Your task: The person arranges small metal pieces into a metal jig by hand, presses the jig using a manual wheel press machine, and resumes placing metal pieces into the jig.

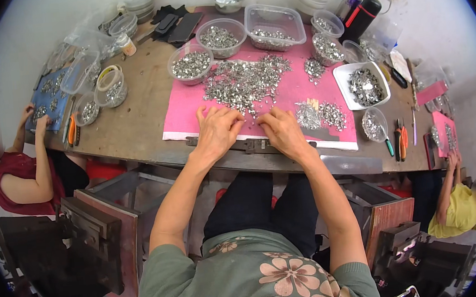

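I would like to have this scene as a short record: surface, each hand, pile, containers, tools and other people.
Surface: pink mat on a brown table
Left hand: fingers bent, at the pile's near edge; any held piece cannot be made out
Right hand: likewise, apart from the left
Pile: small shiny metal pieces, loose on the mat
Containers: rectangular clear tub and white tray, both holding metal pieces
Tools: orange-handled pliers, right of the mat
Other people: person in red, left; person in yellow, right

We have passing room over the table (141,92) left of the pink sheet (179,115); spread metal pieces (243,85) and, behind them, clear tubs (224,52) obstruct our way forward.
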Available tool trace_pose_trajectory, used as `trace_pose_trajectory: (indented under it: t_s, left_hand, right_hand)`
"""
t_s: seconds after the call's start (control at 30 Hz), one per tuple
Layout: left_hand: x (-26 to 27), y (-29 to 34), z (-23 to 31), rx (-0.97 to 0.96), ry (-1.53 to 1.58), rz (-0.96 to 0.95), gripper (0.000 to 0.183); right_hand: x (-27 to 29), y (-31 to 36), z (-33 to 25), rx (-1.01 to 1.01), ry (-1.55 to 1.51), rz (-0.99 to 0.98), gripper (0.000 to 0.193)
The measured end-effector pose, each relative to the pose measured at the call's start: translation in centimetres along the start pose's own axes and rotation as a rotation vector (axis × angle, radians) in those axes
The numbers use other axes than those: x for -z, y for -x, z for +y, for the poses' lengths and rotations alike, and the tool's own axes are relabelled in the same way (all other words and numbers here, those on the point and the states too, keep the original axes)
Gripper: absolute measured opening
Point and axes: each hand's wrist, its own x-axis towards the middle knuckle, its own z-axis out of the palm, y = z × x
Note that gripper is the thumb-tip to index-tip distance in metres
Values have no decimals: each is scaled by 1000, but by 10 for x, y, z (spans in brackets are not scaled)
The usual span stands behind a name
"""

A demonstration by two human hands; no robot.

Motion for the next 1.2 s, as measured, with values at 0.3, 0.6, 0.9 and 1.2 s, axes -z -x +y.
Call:
trace_pose_trajectory:
  t_s: [0.3, 0.6, 0.9, 1.2]
  left_hand:
    - [-11, -1, 1, 27, -71, 26, 8]
    - [-17, -6, 4, -100, -127, 70, 6]
    - [-12, -3, 2, -38, -53, 2, 7]
    - [-10, -8, 10, 8, 14, -48, 6]
  right_hand:
    - [1, 6, 3, -43, -24, 30, 9]
    - [-15, 1, -2, -29, 8, 34, 6]
    - [32, 17, 0, -178, -218, 42, 5]
    - [39, 64, -8, -68, -67, 100, 11]
